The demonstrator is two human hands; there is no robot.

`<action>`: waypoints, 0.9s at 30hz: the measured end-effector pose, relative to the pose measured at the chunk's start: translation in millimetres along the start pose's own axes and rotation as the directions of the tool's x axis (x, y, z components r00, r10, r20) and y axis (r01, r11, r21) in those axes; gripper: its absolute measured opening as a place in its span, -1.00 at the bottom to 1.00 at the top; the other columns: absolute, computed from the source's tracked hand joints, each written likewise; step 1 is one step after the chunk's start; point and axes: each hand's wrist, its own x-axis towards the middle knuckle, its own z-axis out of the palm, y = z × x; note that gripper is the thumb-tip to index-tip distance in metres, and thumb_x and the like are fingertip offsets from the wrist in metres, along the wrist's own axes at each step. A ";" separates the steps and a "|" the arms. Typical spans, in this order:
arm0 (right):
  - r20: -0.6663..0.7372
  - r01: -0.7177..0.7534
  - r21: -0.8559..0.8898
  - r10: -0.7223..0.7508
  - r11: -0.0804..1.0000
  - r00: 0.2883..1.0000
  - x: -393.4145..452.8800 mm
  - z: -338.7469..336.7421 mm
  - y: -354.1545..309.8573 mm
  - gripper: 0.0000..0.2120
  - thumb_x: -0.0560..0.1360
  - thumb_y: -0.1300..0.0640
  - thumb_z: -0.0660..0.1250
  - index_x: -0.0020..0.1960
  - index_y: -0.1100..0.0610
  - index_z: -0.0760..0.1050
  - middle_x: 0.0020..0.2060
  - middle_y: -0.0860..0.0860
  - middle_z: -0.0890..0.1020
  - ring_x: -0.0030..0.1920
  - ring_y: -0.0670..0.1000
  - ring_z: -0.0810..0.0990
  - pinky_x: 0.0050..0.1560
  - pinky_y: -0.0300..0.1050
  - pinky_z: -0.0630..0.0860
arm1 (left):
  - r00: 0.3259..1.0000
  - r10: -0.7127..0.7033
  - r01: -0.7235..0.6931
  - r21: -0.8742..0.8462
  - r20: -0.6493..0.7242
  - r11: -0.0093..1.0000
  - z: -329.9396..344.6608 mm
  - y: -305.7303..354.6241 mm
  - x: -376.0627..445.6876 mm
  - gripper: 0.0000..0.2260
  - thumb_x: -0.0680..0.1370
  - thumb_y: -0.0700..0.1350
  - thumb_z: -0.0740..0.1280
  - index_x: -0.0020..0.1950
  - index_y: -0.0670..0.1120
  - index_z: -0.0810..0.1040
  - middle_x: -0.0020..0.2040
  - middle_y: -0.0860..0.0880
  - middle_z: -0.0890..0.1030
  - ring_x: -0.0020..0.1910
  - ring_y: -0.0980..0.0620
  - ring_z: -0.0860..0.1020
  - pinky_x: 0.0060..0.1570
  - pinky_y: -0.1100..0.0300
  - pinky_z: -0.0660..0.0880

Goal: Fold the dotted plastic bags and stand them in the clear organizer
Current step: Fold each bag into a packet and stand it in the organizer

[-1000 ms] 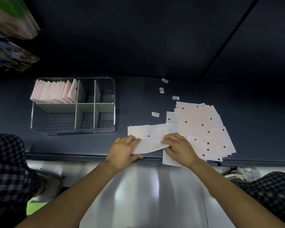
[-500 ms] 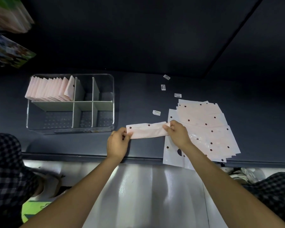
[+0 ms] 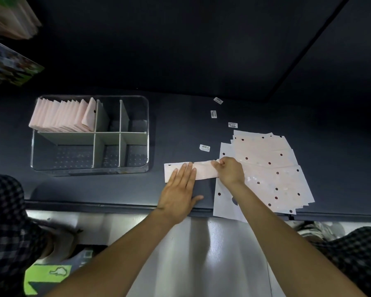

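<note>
Two hands worked a single dotted plastic bag (image 3: 204,172) on a dark tabletop (image 3: 180,129), seen from above by a head-worn camera. The bag had already been folded into a long narrow strip, and its long axis ran left to right across the table, close to the near edge. The left hand (image 3: 179,195) lay flat, fingers straight and together, pressing down on the strip's left half. The right hand (image 3: 229,172) had its fingers curled around the strip's right end, pinching it where it overlapped the stack of unfolded bags (image 3: 266,168), which fanned out to the right.

The clear organizer (image 3: 90,133) sat well apart to the left of the strip, farther back on the table. Its rear left compartment held a row of folded bags (image 3: 60,116) standing upright; the other compartments looked vacant. Because the organizer lay on the left side, the left hand was the nearer one to it.

Judging by the grip, the next fold would likely bring the right end over toward the left, shortening the strip along its length. Four small labels (image 3: 204,147) lay scattered on the table beyond the bags.
</note>
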 end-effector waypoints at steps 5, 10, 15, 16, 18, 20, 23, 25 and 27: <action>0.014 -0.047 -0.001 0.047 0.999 0.999 -0.6 -1.4 -3.1 -0.60 0.56 0.00 0.23 -0.39 0.13 0.28 -0.42 0.01 0.41 -0.21 0.15 0.45 -0.23 -0.13 0.29 | 0.996 -0.035 0.028 0.081 0.082 0.996 3.8 -16.5 4.3 -0.30 0.55 0.34 -0.13 0.52 -0.01 -0.30 0.51 -0.23 -0.30 0.49 -0.21 -0.31 0.47 -0.06 -0.29; -0.379 0.227 0.147 -0.157 0.963 0.912 -25.3 6.5 -6.2 -0.85 0.55 0.11 0.28 0.04 0.18 0.45 -0.06 0.05 0.53 -0.08 0.04 0.50 -0.14 -0.11 0.41 | 0.995 -0.015 0.006 0.089 0.099 0.996 3.5 -20.9 3.2 -0.34 0.53 0.35 -0.15 0.51 0.10 -0.33 0.49 -0.25 -0.35 0.47 -0.23 -0.36 0.47 -0.08 -0.29; 0.100 0.064 0.710 -0.190 0.702 0.977 -42.6 22.8 -19.9 -0.82 0.54 0.28 0.24 -0.03 0.02 0.51 0.01 0.04 0.61 0.11 0.09 0.59 0.24 0.06 0.48 | 0.996 -0.004 -0.003 0.075 0.089 0.997 2.8 -21.1 2.9 -0.38 0.54 0.34 -0.14 0.51 0.16 -0.29 0.49 -0.27 -0.35 0.46 -0.24 -0.37 0.46 -0.08 -0.31; 0.129 -0.015 0.774 -0.134 0.634 0.983 -39.9 21.7 -20.7 -0.81 0.53 0.31 0.25 -0.03 0.04 0.52 0.03 0.08 0.61 0.16 0.14 0.57 0.29 0.07 0.44 | 0.996 0.003 -0.010 0.076 0.088 0.997 2.5 -21.5 3.3 -0.40 0.54 0.34 -0.14 0.50 0.19 -0.28 0.49 -0.27 -0.36 0.46 -0.25 -0.37 0.46 -0.08 -0.31; 0.116 -0.102 0.861 0.002 0.498 0.993 -31.7 14.7 -17.6 -0.83 0.52 0.36 0.25 0.00 0.15 0.53 0.04 0.15 0.59 0.21 0.19 0.54 0.32 0.03 0.41 | 0.996 0.021 -0.027 0.071 0.089 0.997 1.8 -22.6 3.6 -0.42 0.54 0.35 -0.13 0.49 0.25 -0.27 0.48 -0.28 -0.37 0.46 -0.26 -0.37 0.46 -0.08 -0.31; 0.043 -0.072 0.805 0.063 0.588 0.997 -22.7 5.4 -10.7 -0.81 0.52 0.38 0.23 0.09 0.24 0.52 0.06 0.14 0.58 0.21 0.17 0.54 0.29 -0.07 0.41 | 0.995 0.032 -0.038 0.057 0.094 0.998 1.7 -24.0 3.2 -0.44 0.54 0.35 -0.11 0.47 0.29 -0.26 0.48 -0.29 -0.37 0.46 -0.26 -0.37 0.46 -0.08 -0.31; -0.044 0.153 0.348 -0.147 0.925 0.988 -12.5 -6.0 -3.0 -0.78 0.52 0.28 0.28 0.16 0.22 0.52 0.11 0.12 0.58 0.17 0.10 0.51 0.24 -0.10 0.40 | 0.994 0.048 -0.050 0.021 0.094 0.999 0.8 -27.5 3.4 -0.44 0.54 0.35 -0.07 0.47 0.32 -0.22 0.48 -0.27 -0.37 0.45 -0.24 -0.40 0.45 -0.06 -0.34; 0.034 0.257 0.106 -0.262 0.961 0.965 -6.8 -12.3 -3.5 -0.74 0.49 0.22 0.35 0.18 0.19 0.53 0.08 0.10 0.58 0.15 0.08 0.47 0.20 -0.12 0.38 | 0.992 0.060 -0.062 0.018 0.114 0.998 -1.4 -30.3 3.3 -0.44 0.53 0.36 -0.04 0.47 0.33 -0.18 0.49 -0.26 -0.35 0.46 -0.23 -0.39 0.43 -0.08 -0.37; 0.112 0.320 -0.119 -0.307 0.940 0.945 -6.3 -17.1 -7.1 -0.76 0.49 0.17 0.35 0.15 0.15 0.54 0.04 0.08 0.59 0.13 0.08 0.46 0.15 -0.11 0.39 | 0.992 0.065 -0.070 0.040 0.106 0.997 -4.7 -33.8 1.5 -0.44 0.52 0.37 -0.04 0.48 0.32 -0.11 0.51 -0.20 -0.34 0.47 -0.20 -0.38 0.39 -0.19 -0.40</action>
